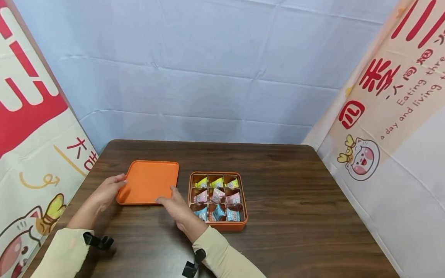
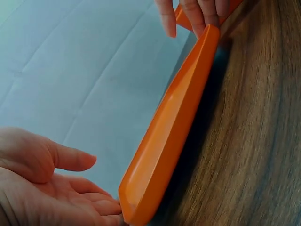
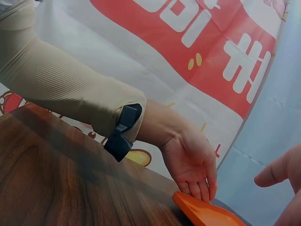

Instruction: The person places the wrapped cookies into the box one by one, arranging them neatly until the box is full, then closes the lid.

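Observation:
A square orange lid (image 1: 151, 181) with a raised rim lies low at the table's left, its hollow side up. My left hand (image 1: 107, 192) touches its left edge with the fingertips; the thumb stands free of the rim in the left wrist view, fingers nearly straight. My right hand (image 1: 176, 206) is at the lid's front right corner, thumb and fingers spread apart. To the right of that hand stands an orange box (image 1: 227, 227) with several compartments. Its back row has yellow wrapped candies (image 1: 216, 182), the middle pink candies (image 1: 217, 195), the front blue candies (image 1: 218, 213).
The dark wood table (image 1: 295, 200) extends right of the box. A pale blue cloth (image 1: 208, 77) hangs behind it, with printed banners at the left (image 1: 31, 127) and right (image 1: 389, 127). Black bands (image 1: 98, 241) are strapped round both wrists.

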